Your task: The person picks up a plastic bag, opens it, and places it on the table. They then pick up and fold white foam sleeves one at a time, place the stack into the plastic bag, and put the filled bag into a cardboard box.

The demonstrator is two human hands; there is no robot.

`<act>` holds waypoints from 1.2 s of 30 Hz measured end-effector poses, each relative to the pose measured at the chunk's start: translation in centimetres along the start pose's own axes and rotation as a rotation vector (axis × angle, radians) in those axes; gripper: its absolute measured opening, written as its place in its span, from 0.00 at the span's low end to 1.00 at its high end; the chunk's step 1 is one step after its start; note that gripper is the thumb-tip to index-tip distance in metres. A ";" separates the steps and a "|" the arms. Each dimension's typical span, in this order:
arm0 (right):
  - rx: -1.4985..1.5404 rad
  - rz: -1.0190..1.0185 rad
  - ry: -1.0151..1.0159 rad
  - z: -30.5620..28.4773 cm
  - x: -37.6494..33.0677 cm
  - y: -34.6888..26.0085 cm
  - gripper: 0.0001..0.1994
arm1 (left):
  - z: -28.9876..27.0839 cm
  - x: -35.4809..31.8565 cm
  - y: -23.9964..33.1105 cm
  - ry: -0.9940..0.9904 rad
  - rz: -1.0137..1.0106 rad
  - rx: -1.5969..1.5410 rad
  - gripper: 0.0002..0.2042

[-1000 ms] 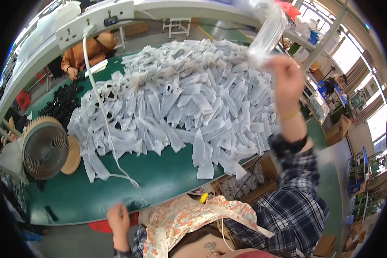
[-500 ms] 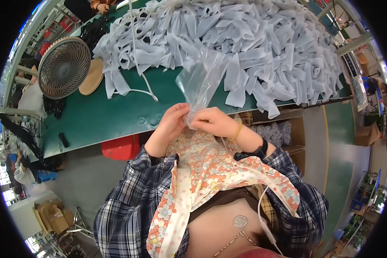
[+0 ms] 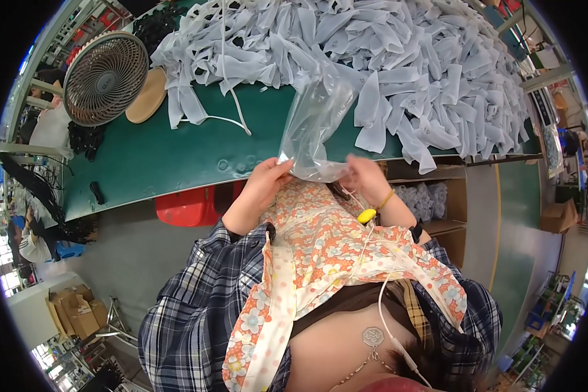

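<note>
A clear plastic bag (image 3: 317,121) stretches between my two hands at the front edge of the green table (image 3: 150,171). My left hand (image 3: 266,183) pinches one corner of its near edge between thumb and fingers. At the other corner, my right hand (image 3: 366,179) grips the bag, its fingers a little smeared by motion. The bag's far end lies against a big heap of whitish, translucent packed pieces (image 3: 411,59). Nothing can be made out inside the bag. A small yellow oval thing (image 3: 366,215) hangs by a white cord near my right wrist.
A round fan (image 3: 106,80) stands at the table's left beside a tan disc (image 3: 146,96). A white cable (image 3: 236,108) crosses the table. Under the front edge are a red stool (image 3: 188,207) and, to the right, a carton (image 3: 454,199) of similar whitish pieces.
My hands have moved apart, the right one going rightward, and the bag's near edge is now spread between them. The yellow thing has come into sight. The whole view has shifted slightly.
</note>
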State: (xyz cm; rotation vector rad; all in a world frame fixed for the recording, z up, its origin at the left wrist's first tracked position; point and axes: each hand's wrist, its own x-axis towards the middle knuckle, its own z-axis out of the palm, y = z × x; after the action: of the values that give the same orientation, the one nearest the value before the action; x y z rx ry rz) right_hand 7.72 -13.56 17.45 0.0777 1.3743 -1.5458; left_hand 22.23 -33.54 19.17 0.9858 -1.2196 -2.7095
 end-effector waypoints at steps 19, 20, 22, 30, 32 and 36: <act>0.593 -0.136 -0.382 2.8 1.6 2.4 0.16 | -2.2 -1.4 -2.5 -0.300 0.073 -0.528 0.19; 0.617 -0.145 -0.440 3.0 1.7 2.4 0.15 | -1.9 -1.3 -2.6 -0.298 0.020 -0.446 0.19; 0.474 -0.147 -0.431 3.5 1.3 2.4 0.15 | -3.7 -0.6 -2.8 -0.216 0.052 -0.377 0.17; 0.667 -0.025 -0.360 -0.8 1.0 -1.9 0.11 | -8.1 -3.0 2.7 -0.022 -0.023 0.589 0.08; 0.426 -0.066 -0.249 -1.4 1.8 -1.6 0.11 | -8.9 -3.5 3.3 -0.055 0.017 0.698 0.08; -0.031 -0.114 -0.089 -1.0 2.0 -1.4 0.11 | -11.1 -3.8 4.3 0.156 0.049 0.427 0.09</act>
State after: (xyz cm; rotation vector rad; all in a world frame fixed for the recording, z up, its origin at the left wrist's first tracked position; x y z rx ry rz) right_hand 5.29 -14.32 16.80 -0.0892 1.3514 -1.6016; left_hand 30.32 -42.98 18.59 1.1559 -1.8011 -2.3277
